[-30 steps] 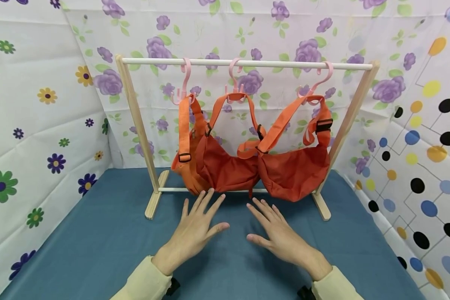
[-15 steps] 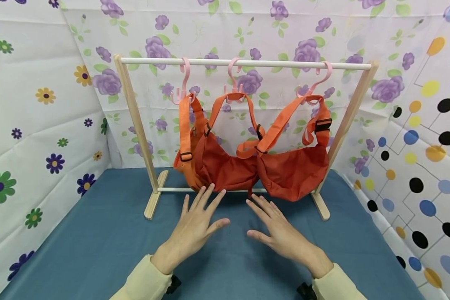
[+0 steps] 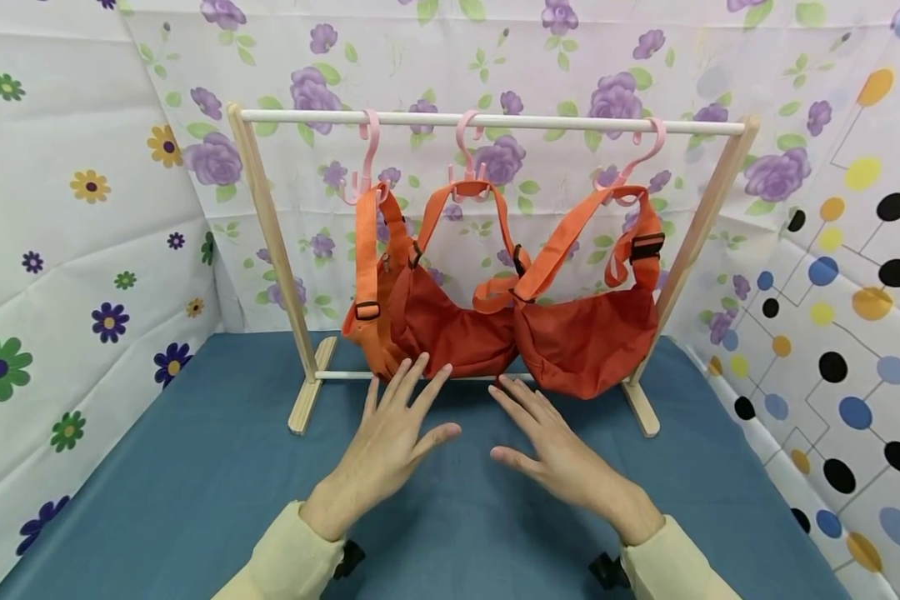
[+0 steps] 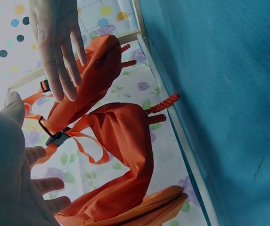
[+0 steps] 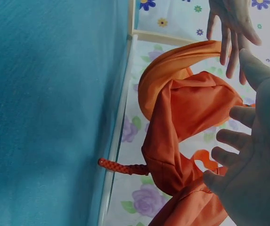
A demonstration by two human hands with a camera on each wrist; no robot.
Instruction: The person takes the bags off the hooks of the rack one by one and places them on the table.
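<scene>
Orange-red slouchy cloth bags (image 3: 457, 337): probably light, floppy; grip by orange webbing straps (image 3: 366, 254). Left hand (image 3: 387, 442), right hand (image 3: 558, 454): outspread, unladen.

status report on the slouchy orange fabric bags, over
Left grip and right grip: spread, holding nothing. Three slouchy orange fabric bags: hung on curved pink plastic hooks. No obstruction visible.

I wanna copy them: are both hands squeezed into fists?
No, the left hand and right hand have their fingers stretched out in front of the orange bags.
</scene>
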